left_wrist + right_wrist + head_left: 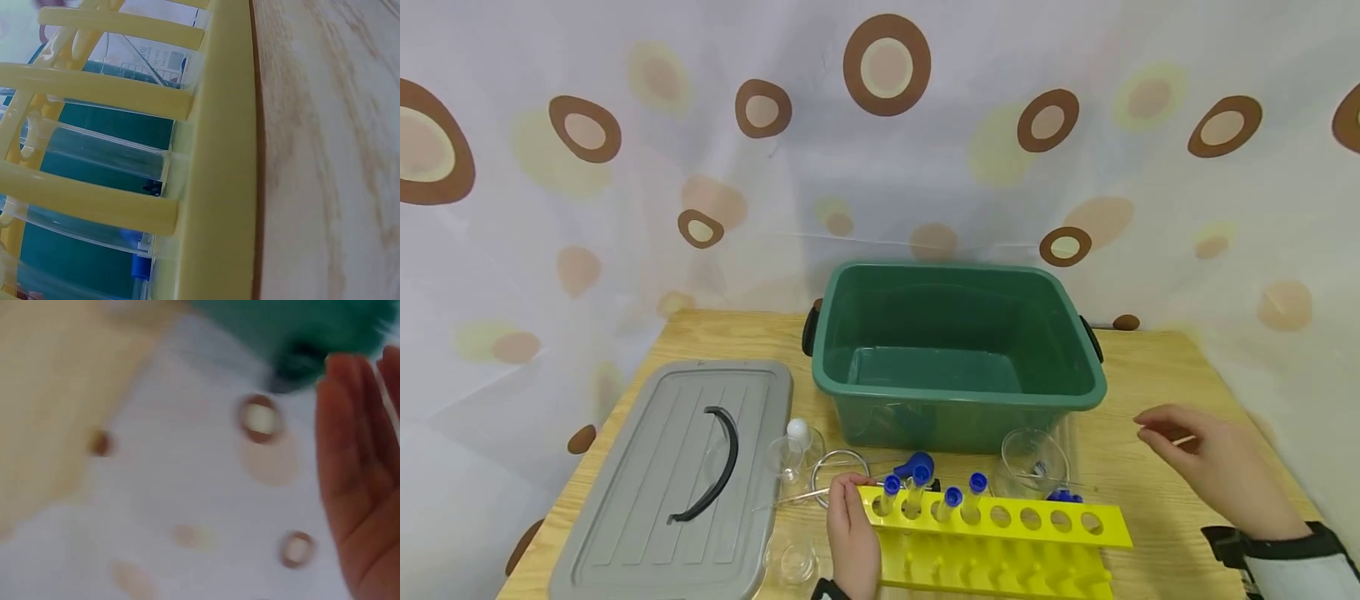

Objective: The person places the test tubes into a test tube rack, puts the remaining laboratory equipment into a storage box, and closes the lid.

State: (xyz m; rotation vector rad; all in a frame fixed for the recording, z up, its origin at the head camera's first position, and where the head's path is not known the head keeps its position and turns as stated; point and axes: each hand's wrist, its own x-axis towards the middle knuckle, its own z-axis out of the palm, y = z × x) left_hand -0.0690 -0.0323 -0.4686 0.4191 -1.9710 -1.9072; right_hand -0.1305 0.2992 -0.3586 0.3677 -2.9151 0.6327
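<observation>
In the head view, a yellow test tube rack [1060, 522] stands at the table's front, with several clear test tubes with blue tops in its left holes, one of them a tube [975, 497]. My left hand [855, 537] grips the rack's left end. The left wrist view looks through the rack [219, 162] from close up, past a clear tube [106, 150]. Off to the right, my right hand [1221, 467] hovers over the wood with bent, relaxed fingers and holds nothing. Its fingers [353, 419] appear at the right edge of the blurred right wrist view.
Behind the rack stands a green bin [958, 417] with black handles. A grey lid [685, 475] lies at the left. Clear glassware [797, 562], a metal ring [838, 460], a blue bulb [917, 462] and a glass beaker [1033, 462] sit between them.
</observation>
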